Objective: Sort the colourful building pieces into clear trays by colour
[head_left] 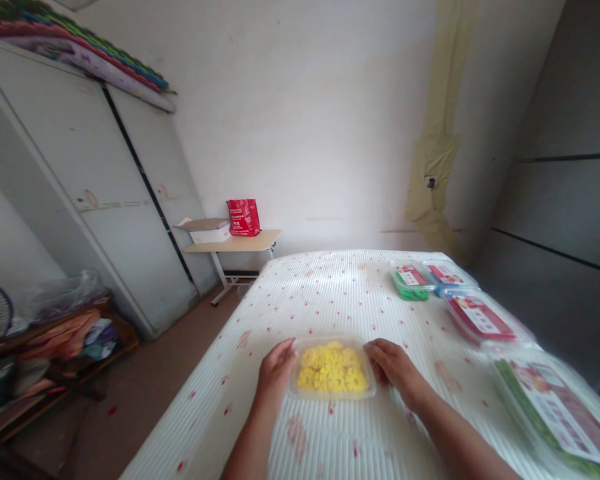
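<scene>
A clear plastic container (300,392) sits on the bed in front of me, with several yellow flower-shaped pieces (333,370) inside. No lid is visible on it. My left hand (277,365) grips its left rim, the thumb and fingers pinched at the upper left corner. At the opposite side, my right hand (391,365) has its fingers curled against the right rim. The undersides of the right fingers are partly hidden.
Along the bed's right side lie several labelled containers: a green one (411,280), a blue one (447,275), a red one (483,317) and a large green one (560,413). A small table (260,241) with a red bag (244,218) stands beyond, beside a cabinet (80,160).
</scene>
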### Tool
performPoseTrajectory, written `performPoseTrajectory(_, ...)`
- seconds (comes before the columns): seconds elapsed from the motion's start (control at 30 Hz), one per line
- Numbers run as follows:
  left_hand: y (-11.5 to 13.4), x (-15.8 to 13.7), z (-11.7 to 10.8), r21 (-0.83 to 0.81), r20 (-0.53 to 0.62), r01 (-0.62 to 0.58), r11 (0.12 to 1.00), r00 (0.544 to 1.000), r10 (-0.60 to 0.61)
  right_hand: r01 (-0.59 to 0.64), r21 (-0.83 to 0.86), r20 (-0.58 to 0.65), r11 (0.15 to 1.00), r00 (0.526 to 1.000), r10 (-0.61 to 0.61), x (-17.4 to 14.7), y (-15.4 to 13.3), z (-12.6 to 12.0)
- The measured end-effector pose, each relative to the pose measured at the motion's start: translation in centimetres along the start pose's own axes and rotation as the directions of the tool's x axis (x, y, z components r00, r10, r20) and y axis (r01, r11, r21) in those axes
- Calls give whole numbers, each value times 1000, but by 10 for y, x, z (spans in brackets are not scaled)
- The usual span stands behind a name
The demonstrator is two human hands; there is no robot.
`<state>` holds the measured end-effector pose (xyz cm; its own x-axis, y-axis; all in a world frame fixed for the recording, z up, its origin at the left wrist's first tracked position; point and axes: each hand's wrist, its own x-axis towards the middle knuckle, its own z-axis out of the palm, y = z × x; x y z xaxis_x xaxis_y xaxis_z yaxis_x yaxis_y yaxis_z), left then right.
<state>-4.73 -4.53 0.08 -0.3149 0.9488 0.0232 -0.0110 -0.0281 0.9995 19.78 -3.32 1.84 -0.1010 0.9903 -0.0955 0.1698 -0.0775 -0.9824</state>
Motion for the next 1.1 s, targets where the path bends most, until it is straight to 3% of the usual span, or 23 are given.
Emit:
performPoseTrajectory(0.1,3,-2,4,-53,23,51,997,999,-49,-60,50,14,997,998,59,-1,0,5)
performPoseTrajectory(0.5,3,6,10,-75,42,130,989,991,-127,-55,29,8,998,998,55,7,-3,6)
performPoseTrajectory(0.8,0,4,11,-75,-29,111,991,993,-113,-34,23,6,999,999,34,6,1,8)
performPoseTrajectory(1.1,-10,7,8,-67,-16,103,992,994,-105,-9,-17,16,1000,1000,9,2,1,6)
